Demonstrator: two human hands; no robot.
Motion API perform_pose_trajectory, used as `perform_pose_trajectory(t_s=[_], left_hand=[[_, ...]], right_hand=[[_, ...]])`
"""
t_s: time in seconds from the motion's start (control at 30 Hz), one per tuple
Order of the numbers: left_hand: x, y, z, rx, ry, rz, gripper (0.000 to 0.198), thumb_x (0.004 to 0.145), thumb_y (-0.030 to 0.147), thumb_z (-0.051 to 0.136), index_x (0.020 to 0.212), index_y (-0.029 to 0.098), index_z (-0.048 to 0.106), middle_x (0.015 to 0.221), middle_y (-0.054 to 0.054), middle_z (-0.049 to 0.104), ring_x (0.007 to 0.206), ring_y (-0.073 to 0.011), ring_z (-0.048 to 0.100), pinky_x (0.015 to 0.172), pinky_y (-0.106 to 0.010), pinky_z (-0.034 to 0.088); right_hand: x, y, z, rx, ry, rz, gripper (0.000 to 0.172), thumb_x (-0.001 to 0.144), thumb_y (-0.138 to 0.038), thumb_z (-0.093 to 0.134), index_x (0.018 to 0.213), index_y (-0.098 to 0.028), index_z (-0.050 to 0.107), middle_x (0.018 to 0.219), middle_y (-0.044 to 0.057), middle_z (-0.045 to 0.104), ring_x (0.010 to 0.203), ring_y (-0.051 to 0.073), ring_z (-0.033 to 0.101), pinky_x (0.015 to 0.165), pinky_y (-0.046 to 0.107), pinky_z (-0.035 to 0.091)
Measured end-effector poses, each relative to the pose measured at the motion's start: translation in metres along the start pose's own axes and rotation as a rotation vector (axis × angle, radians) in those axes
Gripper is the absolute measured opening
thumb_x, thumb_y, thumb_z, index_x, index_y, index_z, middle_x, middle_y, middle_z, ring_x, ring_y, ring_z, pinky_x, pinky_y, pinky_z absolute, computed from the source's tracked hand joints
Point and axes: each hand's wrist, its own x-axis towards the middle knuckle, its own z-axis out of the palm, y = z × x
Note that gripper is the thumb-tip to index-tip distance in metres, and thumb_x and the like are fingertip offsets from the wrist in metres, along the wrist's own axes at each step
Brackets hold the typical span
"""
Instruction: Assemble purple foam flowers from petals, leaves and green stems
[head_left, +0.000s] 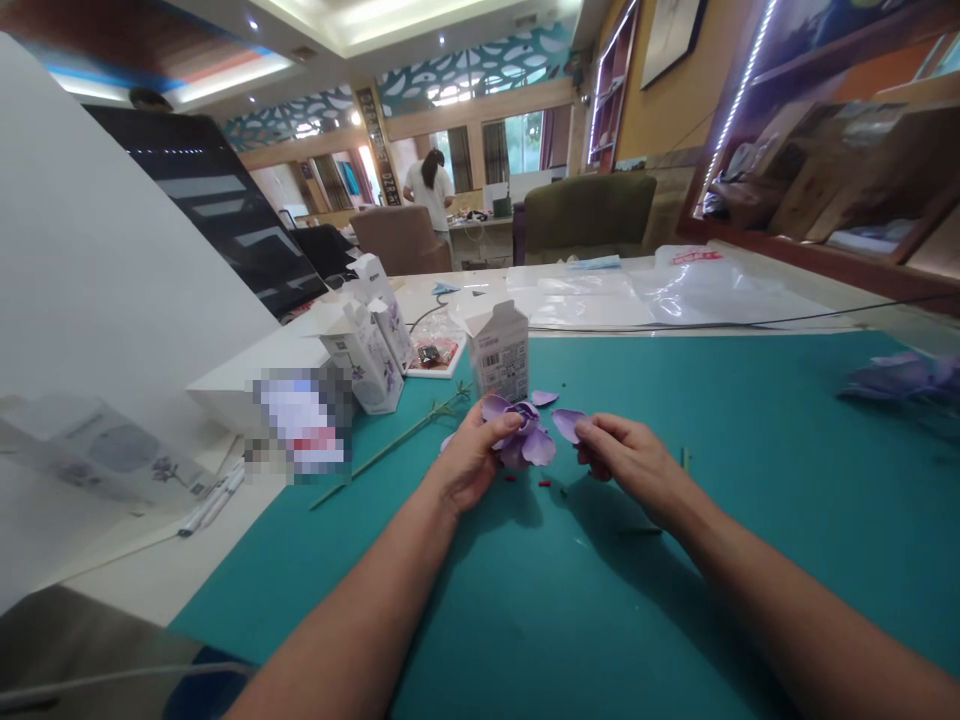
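Observation:
My left hand [474,455] is closed round a purple artificial flower [536,446], its thumb resting on top near the centre. Between the thumb and fingers of my right hand [622,455] is a loose purple petal [568,424], held just right of the flower and apart from it. Another purple petal [544,398] lies on the green mat behind the flower. Below the hands are small red pieces [544,484] on the mat. A green stem [405,437] with short branches at its far end lies to the left.
An open white box [501,352] stands just behind my hands. More white boxes [365,360] and a blurred-out screen [304,425] are on the left, with pens [214,497] nearby. Purple flowers [904,376] lie at the mat's right edge. Clear plastic sheeting [637,295] covers the far table. A person [430,195] stands beyond.

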Motion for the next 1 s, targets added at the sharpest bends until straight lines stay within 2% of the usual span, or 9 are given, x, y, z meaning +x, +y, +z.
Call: perform_pose_trajectory(t_s=[0.17, 0.33, 0.57, 1.0], left_hand=[[0.0007, -0.0016, -0.0013, -0.021, 0.007, -0.026, 0.031, 0.061, 0.033, 0.074, 0.084, 0.016, 0.063, 0.076, -0.003, 0.065, 0.064, -0.014, 0.058, 0.056, -0.023, 0.045], [-0.0017, -0.0012, 0.001, -0.015, -0.022, -0.055, 0.03, 0.062, 0.036, 0.073, 0.08, 0.017, 0.06, 0.064, 0.0, 0.061, 0.051, -0.0123, 0.054, 0.047, -0.023, 0.042], [-0.0019, -0.0036, 0.0033, -0.042, -0.015, -0.032, 0.031, 0.06, 0.033, 0.075, 0.082, 0.017, 0.06, 0.066, 0.001, 0.061, 0.053, -0.0118, 0.055, 0.048, -0.022, 0.042], [-0.0016, -0.005, 0.0026, -0.058, -0.019, -0.091, 0.027, 0.06, 0.036, 0.075, 0.073, 0.015, 0.062, 0.064, -0.001, 0.061, 0.053, -0.0121, 0.055, 0.045, -0.023, 0.041]], right_hand=[[-0.0032, -0.0056, 0.0005, 0.018, 0.016, 0.002, 0.041, 0.074, -0.057, 0.055, 0.058, -0.019, 0.053, 0.053, -0.001, 0.051, 0.049, 0.01, 0.044, 0.047, 0.024, 0.034], [-0.0056, -0.0096, 0.0017, -0.016, 0.038, -0.002, 0.042, 0.074, -0.056, 0.055, 0.055, -0.019, 0.054, 0.05, -0.001, 0.05, 0.047, 0.01, 0.041, 0.046, 0.024, 0.031], [-0.007, -0.0076, 0.0031, -0.022, 0.032, -0.031, 0.041, 0.076, -0.054, 0.053, 0.055, -0.019, 0.051, 0.05, -0.001, 0.048, 0.048, 0.01, 0.04, 0.045, 0.024, 0.029], [-0.0059, 0.0001, 0.0055, -0.025, 0.013, -0.026, 0.041, 0.078, -0.052, 0.054, 0.054, -0.019, 0.051, 0.051, -0.003, 0.047, 0.049, 0.01, 0.04, 0.047, 0.024, 0.029]])
